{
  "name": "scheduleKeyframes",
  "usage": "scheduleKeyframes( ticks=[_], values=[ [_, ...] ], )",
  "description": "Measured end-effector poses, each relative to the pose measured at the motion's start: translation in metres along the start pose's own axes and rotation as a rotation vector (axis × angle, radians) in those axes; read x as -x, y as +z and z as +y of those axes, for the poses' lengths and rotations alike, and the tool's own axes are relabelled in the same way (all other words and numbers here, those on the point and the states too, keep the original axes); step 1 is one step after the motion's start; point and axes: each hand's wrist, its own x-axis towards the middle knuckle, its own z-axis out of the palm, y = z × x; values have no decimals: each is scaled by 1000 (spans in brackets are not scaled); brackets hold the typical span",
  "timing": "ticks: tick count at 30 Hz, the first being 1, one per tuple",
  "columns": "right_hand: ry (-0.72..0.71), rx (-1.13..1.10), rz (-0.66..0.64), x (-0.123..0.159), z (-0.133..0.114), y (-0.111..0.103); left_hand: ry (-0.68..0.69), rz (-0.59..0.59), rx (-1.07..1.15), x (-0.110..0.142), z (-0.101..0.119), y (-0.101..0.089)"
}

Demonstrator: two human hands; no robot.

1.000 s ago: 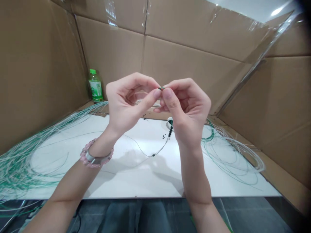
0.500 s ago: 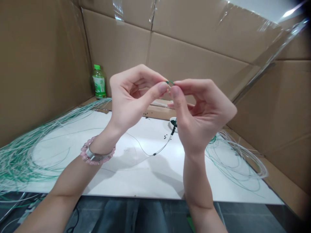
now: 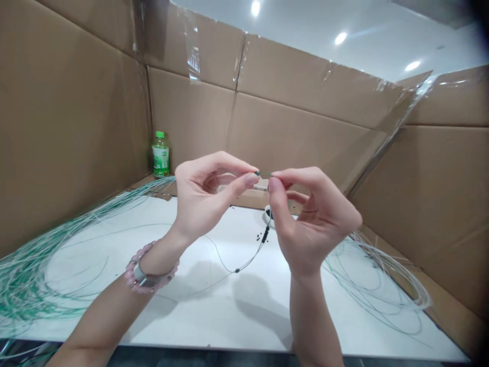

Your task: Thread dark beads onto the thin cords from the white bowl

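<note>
My left hand (image 3: 208, 196), with a pink bead bracelet at its wrist, pinches a tiny dark piece (image 3: 257, 173) between thumb and forefinger. Thin green and white wires (image 3: 264, 176) span the short gap to my right hand (image 3: 305, 219), which is closed on them in a thumb-and-forefinger pinch. Both hands are raised above the white table. Below them hangs a thin wire pair strung with several black beads or sleeves (image 3: 265, 234). Lower on it is a single dark piece (image 3: 237, 270). Fingers hide where the upper wires end.
A white bowl (image 3: 266, 220) with black pieces stands behind my right hand, several loose ones near it. Green and white wire bundles lie on the left (image 3: 26, 285) and right (image 3: 416, 285) of the white table (image 3: 183, 326). A green bottle (image 3: 161, 158) stands by the cardboard walls (image 3: 305, 137).
My fingertips have drawn slightly apart, and the green wire between them, bowed before, is now nearly straight. The camera view has tilted up, so everything sits lower.
</note>
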Motion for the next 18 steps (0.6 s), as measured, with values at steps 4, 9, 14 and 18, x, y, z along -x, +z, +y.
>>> scheduleKeyframes(
  ticks=[4, 9, 14, 18],
  values=[
    [-34, 14, 6, 0, -2, -2, 26, -8, 33, -1, 2, 0],
    [-43, 49, -28, 0, -3, -3, 22, -17, 52, -1, 3, 0],
    [-57, 14, -26, 0, -1, -3, 32, -16, 57, -1, 2, 0],
    [-50, 38, -28, 0, -1, -3, 39, -14, 42, -1, 1, 0]
  ],
)
